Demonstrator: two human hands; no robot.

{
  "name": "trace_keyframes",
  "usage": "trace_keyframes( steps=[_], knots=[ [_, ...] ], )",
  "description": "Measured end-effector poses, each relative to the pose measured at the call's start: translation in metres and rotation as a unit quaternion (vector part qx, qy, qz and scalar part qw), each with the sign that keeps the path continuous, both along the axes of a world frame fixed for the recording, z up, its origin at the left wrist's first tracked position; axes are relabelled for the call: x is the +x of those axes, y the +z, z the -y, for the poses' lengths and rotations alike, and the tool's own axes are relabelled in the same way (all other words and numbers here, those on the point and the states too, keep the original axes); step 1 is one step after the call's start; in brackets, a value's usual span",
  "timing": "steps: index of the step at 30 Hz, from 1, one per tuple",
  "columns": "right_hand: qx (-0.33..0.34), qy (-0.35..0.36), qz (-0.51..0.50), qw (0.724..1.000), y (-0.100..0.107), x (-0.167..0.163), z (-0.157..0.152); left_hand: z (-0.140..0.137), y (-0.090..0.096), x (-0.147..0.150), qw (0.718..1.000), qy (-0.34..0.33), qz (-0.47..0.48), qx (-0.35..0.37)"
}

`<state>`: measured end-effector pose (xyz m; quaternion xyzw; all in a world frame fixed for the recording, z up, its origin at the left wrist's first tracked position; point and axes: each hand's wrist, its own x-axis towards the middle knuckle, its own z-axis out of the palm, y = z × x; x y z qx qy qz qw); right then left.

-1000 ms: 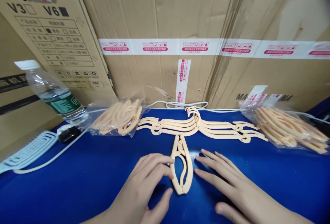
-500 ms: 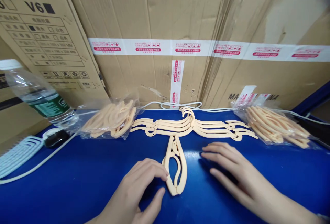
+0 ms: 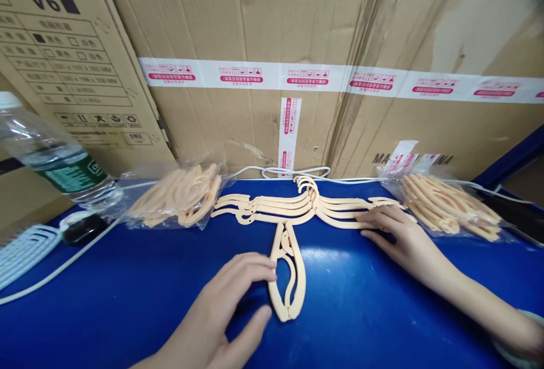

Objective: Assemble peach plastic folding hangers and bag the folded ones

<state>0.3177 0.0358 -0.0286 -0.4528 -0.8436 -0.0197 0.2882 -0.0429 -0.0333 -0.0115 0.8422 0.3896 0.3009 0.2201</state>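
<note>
Several cream plastic hangers [image 3: 287, 208], unfolded, lie nested in a row with their hooks bunched at the middle. A folded hanger [image 3: 300, 278] of the same colour lies below them, its narrow closed loop pointing toward me. Beside its left edge, my left hand [image 3: 225, 301] has its fingertips at the rim, thumb held apart, not wrapped round it. My right hand [image 3: 395, 230] reaches over the right arms of the unfolded hangers. Its fingers are stretched out across them and cover part of their ends; whether they press on the plastic I cannot tell.
Clear bags of folded hanger parts lie at left [image 3: 174, 196] and right [image 3: 450, 202]. A water bottle [image 3: 80, 170] and a pale blue slotted object [image 3: 32, 250] are at far left. White cable [image 3: 297, 173] runs along the back, before cardboard boxes [image 3: 238, 131]. The tabletop [image 3: 340, 312] is blue.
My right hand has moved right and away from me, from the bare tabletop to the right arms of the unfolded hangers. My left hand stays beside the folded hanger. The view has shifted slightly.
</note>
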Motion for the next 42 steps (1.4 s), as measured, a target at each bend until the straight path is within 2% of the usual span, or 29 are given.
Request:
trace_keyframes(
  steps=[3, 6, 11, 13, 16, 19, 21, 24, 26, 29, 31, 34, 36, 39, 42],
  knots=[
    [-0.014, 0.002, -0.014, 1.0, -0.001, -0.001, 0.0, 0.006, 0.0, 0.002, 0.992, -0.066, -0.095, 0.042],
    [-0.019, 0.001, -0.026, 0.999, -0.001, -0.002, 0.0, 0.008, -0.002, 0.002, 0.977, -0.109, -0.173, 0.054],
    [-0.024, -0.01, -0.045, 0.999, -0.001, -0.004, 0.002, 0.006, -0.011, 0.002, 0.978, -0.116, -0.164, 0.057],
    [-0.032, -0.012, -0.061, 0.998, 0.0, -0.004, 0.004, 0.007, -0.014, 0.003, 0.987, -0.093, -0.119, 0.049],
    [-0.042, -0.039, -0.093, 0.994, 0.003, -0.004, 0.008, 0.01, -0.012, 0.005, 0.999, -0.045, -0.004, 0.013],
    [-0.026, -0.07, -0.121, 0.99, 0.009, -0.004, 0.011, 0.011, -0.005, 0.004, 0.991, 0.016, 0.122, -0.056],
    [0.001, -0.081, -0.136, 0.987, 0.014, -0.005, 0.012, 0.007, -0.003, 0.003, 0.969, 0.076, 0.186, -0.141],
    [0.037, -0.09, -0.147, 0.984, 0.019, -0.007, 0.015, -0.003, -0.006, 0.001, 0.916, 0.137, 0.271, -0.262],
    [0.044, -0.081, -0.136, 0.986, 0.02, -0.01, 0.018, -0.01, -0.011, 0.001, 0.885, 0.154, 0.331, -0.289],
    [0.035, -0.04, -0.095, 0.994, 0.018, -0.015, 0.023, -0.014, -0.017, 0.001, 0.857, 0.184, 0.382, -0.294],
    [0.034, -0.006, -0.064, 0.997, 0.016, -0.019, 0.027, -0.012, -0.019, 0.0, 0.864, 0.181, 0.374, -0.283],
    [0.052, 0.038, -0.034, 0.997, 0.015, -0.028, 0.035, -0.006, -0.019, -0.002, 0.917, 0.138, 0.281, -0.246],
    [0.065, 0.054, -0.026, 0.996, 0.016, -0.033, 0.038, -0.006, -0.018, -0.002, 0.942, 0.111, 0.217, -0.232],
    [0.055, 0.072, -0.016, 0.996, 0.017, -0.036, 0.041, -0.01, -0.011, 0.0, 0.94, 0.104, 0.212, -0.245],
    [0.042, 0.086, 0.0, 0.995, 0.014, -0.034, 0.041, -0.015, -0.002, 0.004, 0.932, 0.136, 0.232, -0.245]
  ],
)
